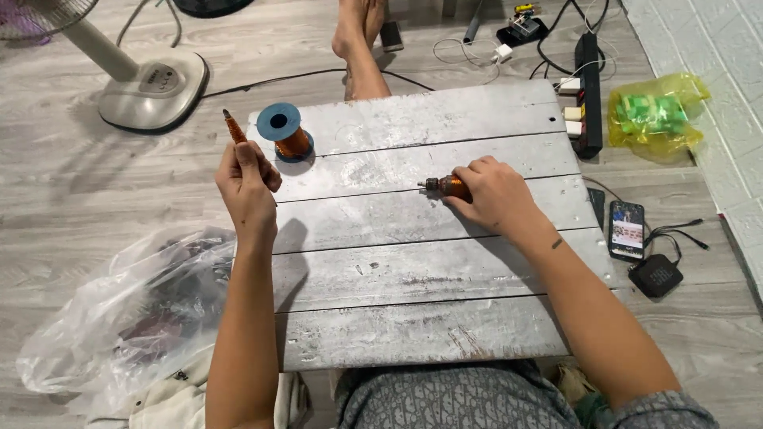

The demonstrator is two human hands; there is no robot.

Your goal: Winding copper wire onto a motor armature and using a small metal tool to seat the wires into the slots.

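Left hand (248,184) raised at the left edge of the grey plank desk (413,318), fingers closed around a thin copper-wound rod (234,127) that sticks up and tilts left. Right hand (497,195) rests on the desk mid-board, grip closed on a small copper coil (445,187) with its metal tip pointing left. Spool of copper wire (284,132) with blue flanges stands upright on the desk just beside the left hand. Fan base (155,87) on the floor far left, clear plastic bag (135,310) near left, power strip (586,91), yellow bag (656,115) and phone (626,230) on the right.
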